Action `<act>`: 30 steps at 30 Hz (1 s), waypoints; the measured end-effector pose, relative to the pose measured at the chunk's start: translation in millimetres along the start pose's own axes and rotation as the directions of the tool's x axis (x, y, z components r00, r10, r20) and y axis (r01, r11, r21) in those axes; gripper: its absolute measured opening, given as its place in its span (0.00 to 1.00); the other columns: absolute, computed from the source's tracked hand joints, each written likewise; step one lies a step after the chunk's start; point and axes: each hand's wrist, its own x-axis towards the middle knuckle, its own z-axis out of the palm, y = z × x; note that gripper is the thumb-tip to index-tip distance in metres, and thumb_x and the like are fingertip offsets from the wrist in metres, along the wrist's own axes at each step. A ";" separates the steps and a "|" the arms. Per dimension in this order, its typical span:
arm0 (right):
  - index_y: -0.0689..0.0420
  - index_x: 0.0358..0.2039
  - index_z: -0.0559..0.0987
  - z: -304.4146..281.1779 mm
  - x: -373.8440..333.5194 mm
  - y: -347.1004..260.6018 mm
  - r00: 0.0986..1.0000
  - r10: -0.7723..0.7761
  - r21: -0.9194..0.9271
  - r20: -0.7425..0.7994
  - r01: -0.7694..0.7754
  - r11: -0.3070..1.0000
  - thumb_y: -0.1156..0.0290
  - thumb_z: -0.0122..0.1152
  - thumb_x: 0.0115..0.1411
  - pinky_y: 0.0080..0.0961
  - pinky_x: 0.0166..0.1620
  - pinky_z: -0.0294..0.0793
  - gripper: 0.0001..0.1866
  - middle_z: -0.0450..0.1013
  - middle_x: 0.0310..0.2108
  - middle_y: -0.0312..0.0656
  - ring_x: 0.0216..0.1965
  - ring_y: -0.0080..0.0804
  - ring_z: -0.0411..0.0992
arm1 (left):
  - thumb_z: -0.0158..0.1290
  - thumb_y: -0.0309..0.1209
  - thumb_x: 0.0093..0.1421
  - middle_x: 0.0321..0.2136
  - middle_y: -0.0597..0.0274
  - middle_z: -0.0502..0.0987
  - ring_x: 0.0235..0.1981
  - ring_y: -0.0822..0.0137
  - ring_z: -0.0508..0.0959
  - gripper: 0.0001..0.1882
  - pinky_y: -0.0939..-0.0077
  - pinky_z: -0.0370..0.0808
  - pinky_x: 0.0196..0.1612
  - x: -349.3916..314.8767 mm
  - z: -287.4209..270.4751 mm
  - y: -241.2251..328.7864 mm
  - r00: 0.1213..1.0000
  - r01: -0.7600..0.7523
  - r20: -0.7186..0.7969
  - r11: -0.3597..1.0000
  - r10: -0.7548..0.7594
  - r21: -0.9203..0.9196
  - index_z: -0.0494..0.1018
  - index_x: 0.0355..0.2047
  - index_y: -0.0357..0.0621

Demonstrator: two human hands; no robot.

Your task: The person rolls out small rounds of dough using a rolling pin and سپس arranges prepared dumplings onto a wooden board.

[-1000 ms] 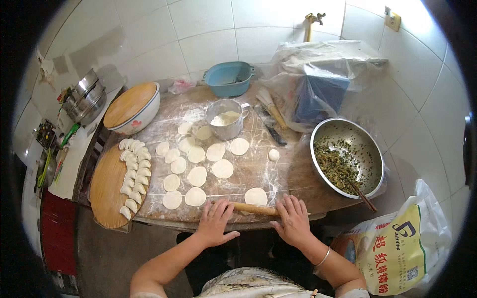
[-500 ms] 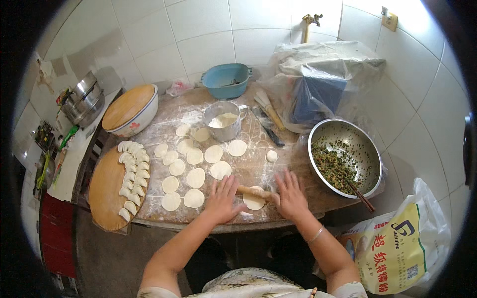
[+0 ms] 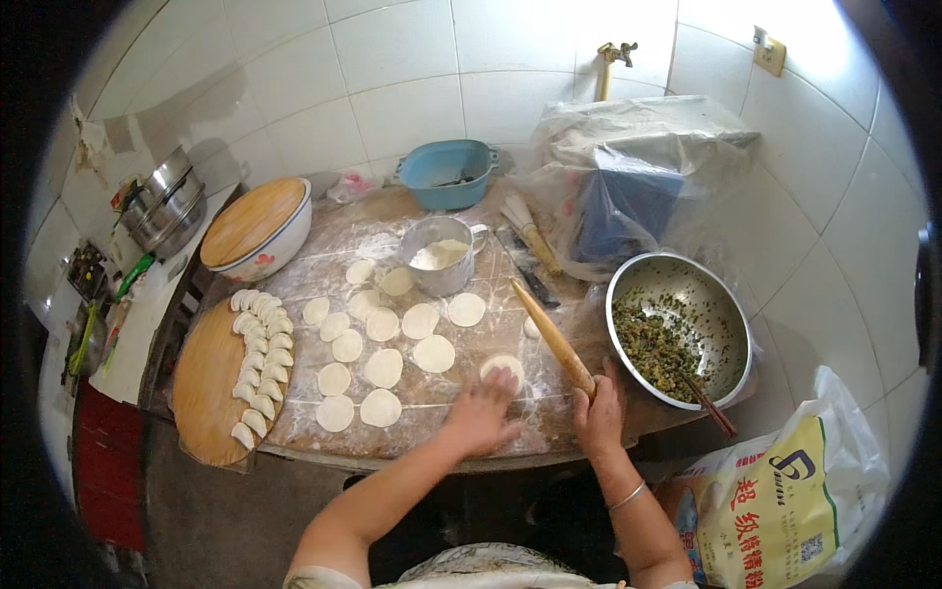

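My right hand (image 3: 601, 412) is closed round one end of a wooden rolling pin (image 3: 553, 338), which tilts up off the table toward the far left. My left hand (image 3: 483, 410) lies with fingers stretched over the near part of a round dough wrapper (image 3: 503, 368) at the front of the floured table. Just beyond the pin sits a small dough piece (image 3: 532, 328), partly hidden by it. Several rolled wrappers (image 3: 383, 367) are spread out left of my left hand. Farther left, folded dumplings (image 3: 261, 348) stand in rows on a round wooden board (image 3: 208, 378).
At right stands a steel bowl (image 3: 731, 344) of chopped green filling with chopsticks (image 3: 708, 404). Behind are a metal cup (image 3: 440, 275) of flour, a knife (image 3: 530, 275), a brush (image 3: 530, 234), a blue basin (image 3: 446, 191) and a wood-covered bowl (image 3: 265, 245). A flour bag (image 3: 765, 501) leans at near right.
My right hand has lifted the rolling pin off the wrapper and swung it upright to the right. My left hand has left the pin and moved right onto the wrapper.
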 end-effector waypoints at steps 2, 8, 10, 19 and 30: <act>0.62 0.45 0.67 -3.8 1.8 -3.1 1.000 -0.007 -0.024 -0.016 0.007 1.000 0.68 0.54 0.63 0.44 0.47 0.69 0.14 0.68 0.46 0.62 0.42 0.59 0.69 | 0.37 0.59 0.65 0.70 0.48 0.39 0.72 0.52 0.38 0.45 0.52 0.35 0.70 40.7 -11.4 -23.9 0.992 0.125 -0.017 0.991 -0.126 -0.056 0.41 0.69 0.39; 0.64 0.44 0.68 -5.0 -1.6 -10.7 0.998 -0.026 -0.003 -0.055 0.026 1.000 0.64 0.54 0.62 0.46 0.52 0.67 0.17 0.65 0.53 0.66 0.49 0.61 0.68 | 0.45 0.54 0.62 0.69 0.48 0.45 0.71 0.53 0.41 0.43 0.54 0.39 0.70 97.8 -60.9 -7.4 0.997 0.078 -0.010 0.996 -0.078 -0.032 0.46 0.69 0.42; 0.64 0.44 0.68 4.3 -4.7 -3.9 0.983 -0.133 -0.072 -0.128 0.124 0.990 0.63 0.54 0.62 0.46 0.49 0.68 0.17 0.68 0.47 0.63 0.46 0.60 0.69 | 0.48 0.51 0.61 0.66 0.43 0.54 0.70 0.50 0.48 0.40 0.58 0.45 0.70 112.3 -52.2 -3.2 0.998 0.026 -0.056 0.984 -0.036 -0.175 0.52 0.66 0.38; 0.62 0.44 0.70 3.1 -3.0 -12.6 0.999 -0.004 -0.054 -0.043 0.002 0.999 0.62 0.57 0.62 0.45 0.44 0.69 0.17 0.70 0.46 0.59 0.44 0.59 0.69 | 0.53 0.51 0.58 0.51 0.49 0.71 0.54 0.50 0.70 0.35 0.55 0.65 0.55 -12.0 -30.4 5.1 0.996 -0.047 -0.079 0.999 0.049 0.027 0.65 0.57 0.37; 0.64 0.43 0.72 -21.7 9.9 -22.9 0.899 0.297 0.029 0.323 -0.323 0.946 0.62 0.61 0.60 0.47 0.51 0.67 0.19 0.70 0.49 0.59 0.50 0.60 0.67 | 0.50 0.40 0.61 0.49 0.51 0.73 0.52 0.53 0.72 0.21 0.57 0.68 0.55 -25.2 -23.9 0.3 0.831 -0.281 -0.500 0.960 0.245 0.003 0.71 0.51 0.42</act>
